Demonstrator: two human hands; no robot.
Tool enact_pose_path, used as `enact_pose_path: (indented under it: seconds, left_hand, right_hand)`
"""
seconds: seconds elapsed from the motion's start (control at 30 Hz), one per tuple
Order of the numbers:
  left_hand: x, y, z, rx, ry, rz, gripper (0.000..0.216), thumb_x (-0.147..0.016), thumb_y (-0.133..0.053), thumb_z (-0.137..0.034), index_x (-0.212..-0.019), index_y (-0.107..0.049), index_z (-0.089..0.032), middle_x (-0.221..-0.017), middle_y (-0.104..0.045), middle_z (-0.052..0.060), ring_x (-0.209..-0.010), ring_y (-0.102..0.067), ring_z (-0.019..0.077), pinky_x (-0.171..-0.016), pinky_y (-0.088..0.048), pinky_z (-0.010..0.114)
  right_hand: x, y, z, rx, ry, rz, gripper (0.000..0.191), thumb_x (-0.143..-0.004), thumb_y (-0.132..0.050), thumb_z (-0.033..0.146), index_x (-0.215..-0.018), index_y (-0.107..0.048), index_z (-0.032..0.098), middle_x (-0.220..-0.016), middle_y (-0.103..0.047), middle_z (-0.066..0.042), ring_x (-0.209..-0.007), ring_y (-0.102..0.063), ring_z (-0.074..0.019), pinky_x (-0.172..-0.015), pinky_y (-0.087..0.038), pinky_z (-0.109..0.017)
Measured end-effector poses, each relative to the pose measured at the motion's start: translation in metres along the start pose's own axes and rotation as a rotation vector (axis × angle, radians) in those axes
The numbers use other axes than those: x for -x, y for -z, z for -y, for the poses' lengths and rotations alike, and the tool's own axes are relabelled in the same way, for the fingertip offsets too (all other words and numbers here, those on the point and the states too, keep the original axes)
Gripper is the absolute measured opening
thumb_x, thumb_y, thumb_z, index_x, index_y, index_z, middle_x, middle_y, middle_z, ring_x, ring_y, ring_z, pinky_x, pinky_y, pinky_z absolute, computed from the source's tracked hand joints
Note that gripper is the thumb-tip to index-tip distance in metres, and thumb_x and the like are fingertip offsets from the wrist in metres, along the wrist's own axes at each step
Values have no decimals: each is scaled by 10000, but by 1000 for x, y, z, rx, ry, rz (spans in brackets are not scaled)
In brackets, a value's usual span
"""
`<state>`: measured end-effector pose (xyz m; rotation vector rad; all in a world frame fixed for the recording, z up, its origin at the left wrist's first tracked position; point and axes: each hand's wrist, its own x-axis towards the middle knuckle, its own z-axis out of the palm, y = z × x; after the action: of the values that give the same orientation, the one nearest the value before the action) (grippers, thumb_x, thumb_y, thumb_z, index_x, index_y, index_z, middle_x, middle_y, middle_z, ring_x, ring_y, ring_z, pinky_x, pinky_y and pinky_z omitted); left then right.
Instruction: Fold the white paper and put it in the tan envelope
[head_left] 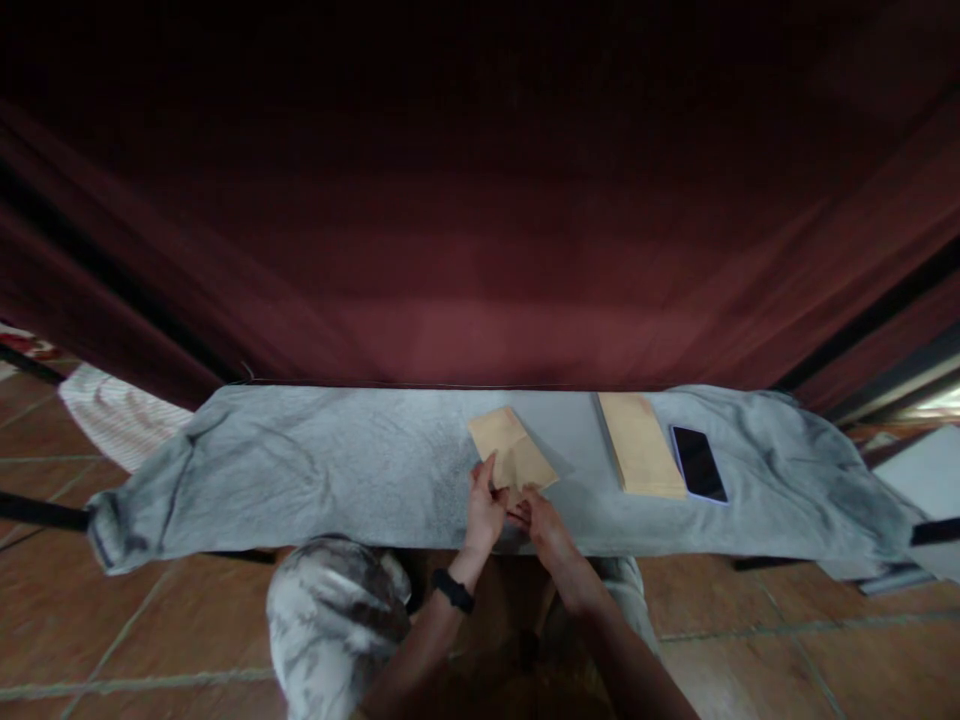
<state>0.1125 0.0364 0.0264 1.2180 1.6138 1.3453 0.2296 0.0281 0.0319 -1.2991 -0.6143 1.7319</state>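
A tan paper envelope [510,448] lies on the grey cloth [322,470] that covers a low bench. My left hand [484,508], with a black watch at its wrist, pinches the envelope's near edge with closed fingers. My right hand [537,518] sits just beside it and grips the same near end, fingers curled. What lies under the fingers is hidden.
A stack of tan envelopes [640,443] lies to the right on the cloth, with a dark phone [698,463] next to it. A dark red curtain [480,250] hangs right behind the bench. My knees, in pale patterned trousers, are over the tiled floor [112,640].
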Motion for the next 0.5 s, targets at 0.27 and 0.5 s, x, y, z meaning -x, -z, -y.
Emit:
enact_pose_path:
  seconds: [0.27, 0.5]
  left_hand:
    - [-6, 23, 6, -414, -200, 146, 734, -725, -437, 32, -1409, -522, -219, -1432, -462, 76, -1327, -473, 200, -1135, -398, 354]
    - [1, 19, 5, -790, -271, 126, 521, -919, -431, -144, -1430, -499, -220, -1551, -421, 122, -1454, -326, 323, -1168, -301, 551]
  right_hand:
    - [16, 40, 8, 675, 388, 62, 406, -931, -468, 496, -1026, -731, 201, -1035, -758, -108, -951, -706, -260, -892, -553, -426]
    - [14, 49, 2, 1401, 1026, 155, 468, -1014, -435, 333, -1465, -486, 219, -1513, -495, -87, -1402, -452, -234, -1199, -317, -482]
